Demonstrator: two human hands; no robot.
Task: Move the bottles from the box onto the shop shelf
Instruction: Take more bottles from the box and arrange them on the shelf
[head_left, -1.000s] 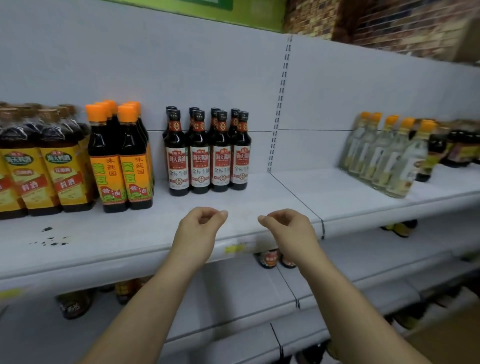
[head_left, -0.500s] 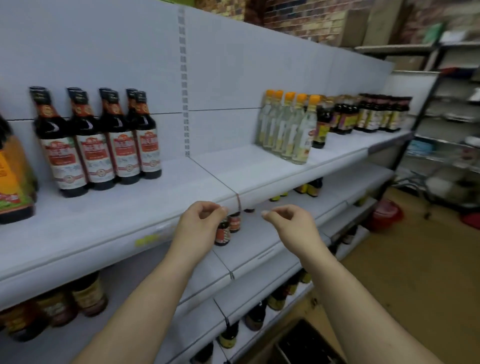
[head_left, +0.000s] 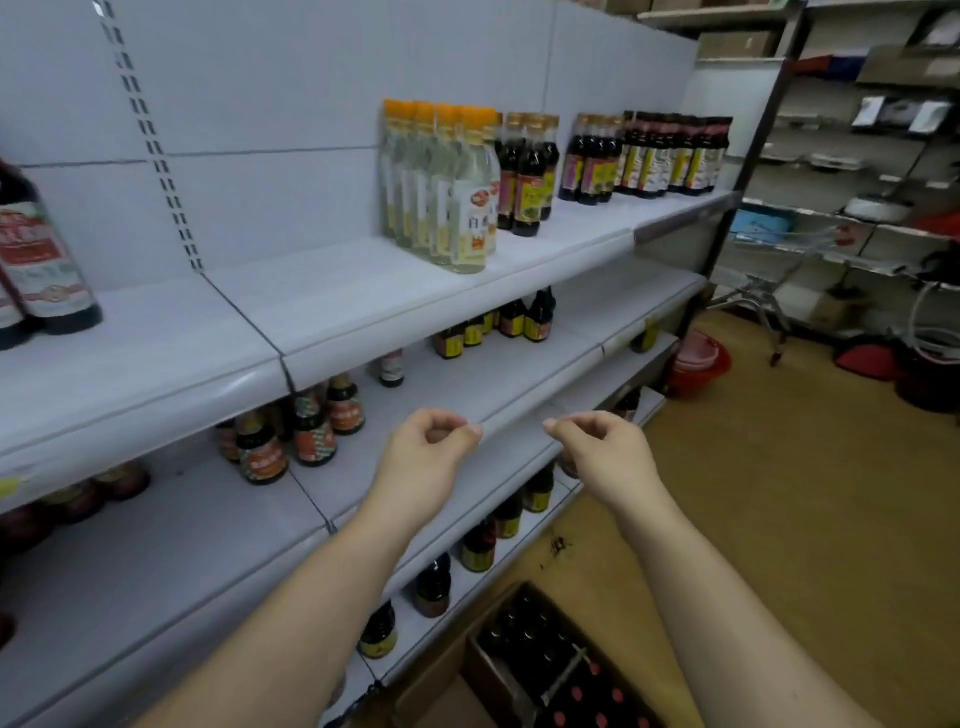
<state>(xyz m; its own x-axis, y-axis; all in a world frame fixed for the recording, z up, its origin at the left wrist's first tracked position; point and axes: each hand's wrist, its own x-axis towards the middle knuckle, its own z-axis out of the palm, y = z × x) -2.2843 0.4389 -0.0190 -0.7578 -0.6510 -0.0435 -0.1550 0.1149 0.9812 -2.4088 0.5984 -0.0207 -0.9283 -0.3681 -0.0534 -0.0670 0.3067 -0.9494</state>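
Since half a second ago the view has swung right and down: the red-labelled dark bottles (head_left: 44, 260) have slid to the left edge of the frame, and more of the box has come into sight at the bottom.

Both hands hang in the middle of the frame as before. The left hand (head_left: 431, 441) has its fingers loosely curled, thumb tip near the forefinger, and holds nothing. The right hand (head_left: 602, 441), just to the right and apart from it, is curled the same way and is also empty. Both hover in front of the lower tiers of the white shop shelf (head_left: 363, 296), touching neither boards nor stock.

Below the forearms, at the bottom centre, the cardboard box (head_left: 493, 675) stands on the brown floor against the shelf foot, and the dark bottles (head_left: 540, 639) fill it in rows, some with red caps.

On the top board, upper centre, stand clear bottles with orange caps (head_left: 447, 192), with more dark bottles to their right. A red bucket (head_left: 698, 364) sits on the floor at the right.
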